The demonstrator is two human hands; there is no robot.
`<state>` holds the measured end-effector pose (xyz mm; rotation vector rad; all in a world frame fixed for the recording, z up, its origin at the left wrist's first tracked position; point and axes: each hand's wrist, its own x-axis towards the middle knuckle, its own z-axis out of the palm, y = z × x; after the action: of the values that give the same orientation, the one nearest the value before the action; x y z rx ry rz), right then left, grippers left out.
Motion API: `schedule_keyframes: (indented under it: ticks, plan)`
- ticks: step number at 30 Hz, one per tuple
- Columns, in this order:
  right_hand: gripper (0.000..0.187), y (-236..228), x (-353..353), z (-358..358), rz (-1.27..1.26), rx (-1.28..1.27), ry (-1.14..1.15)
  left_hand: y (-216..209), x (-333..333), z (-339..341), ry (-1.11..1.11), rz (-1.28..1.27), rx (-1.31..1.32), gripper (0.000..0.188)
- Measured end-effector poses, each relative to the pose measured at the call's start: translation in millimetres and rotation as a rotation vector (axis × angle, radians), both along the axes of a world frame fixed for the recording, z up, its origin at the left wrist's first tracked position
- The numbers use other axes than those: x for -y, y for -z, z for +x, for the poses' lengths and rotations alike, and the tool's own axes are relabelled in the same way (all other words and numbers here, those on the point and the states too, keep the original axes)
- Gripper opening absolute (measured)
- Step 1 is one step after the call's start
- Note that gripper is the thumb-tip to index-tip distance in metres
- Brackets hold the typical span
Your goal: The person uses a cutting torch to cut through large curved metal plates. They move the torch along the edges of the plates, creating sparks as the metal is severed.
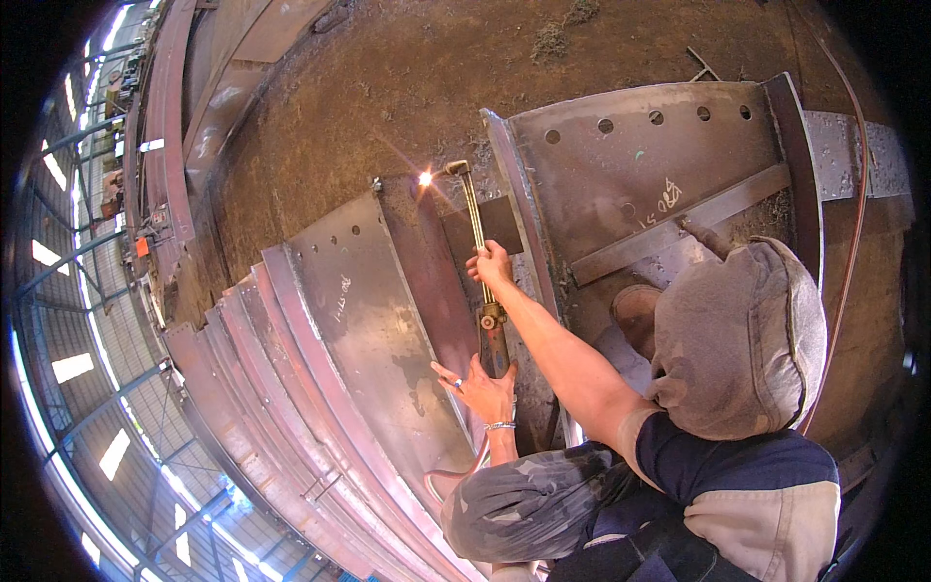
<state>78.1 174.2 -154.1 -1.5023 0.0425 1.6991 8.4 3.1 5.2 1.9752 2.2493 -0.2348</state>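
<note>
A brass-coloured cutting torch point(473, 207) stretches away from me, its bent head near a bright glowing spot point(425, 178) at the far end of a brown steel flange point(427, 262). My right hand point(492, 265) is closed round its long tubes about midway. Lower down, my left hand point(485, 390), wearing a ring and a bracelet, holds the torch's dark handle between thumb and forefinger; its other fingers are spread towards the steel. Part of the handle's rear end is hidden by that hand. A hose point(446, 477) curves beside my left knee.
Curved steel girders point(320, 388) lie stacked on the left. At right stands a steel section point(640, 145) with a row of holes and chalk marks. Another hose point(859, 184) runs down the far right. Brown ground point(388, 87) stretches beyond; my bent knees are close by.
</note>
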Motion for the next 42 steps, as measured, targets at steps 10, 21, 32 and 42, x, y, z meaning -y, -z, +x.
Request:
schedule_keyframes:
  ticks: [10,21,32,42]
  plan:
    - [0.026,4.2,-0.9,-3.0,0.025,-0.002,0.01,2.1,0.9,-2.9,0.008,0.009,0.01,0.078]
    - [0.026,3.4,-1.1,-2.9,-0.013,0.046,-0.027,5.0,3.9,-5.9,0.019,0.009,-0.001,0.075]
    - [0.02,6.0,-0.7,-5.0,0.03,0.031,0.008,4.4,3.3,-7.3,0.018,0.03,0.005,0.075]
    - [0.023,-0.6,0.7,-1.3,0.018,-0.006,-0.005,6.4,3.8,-8.1,0.027,0.035,0.004,0.074]
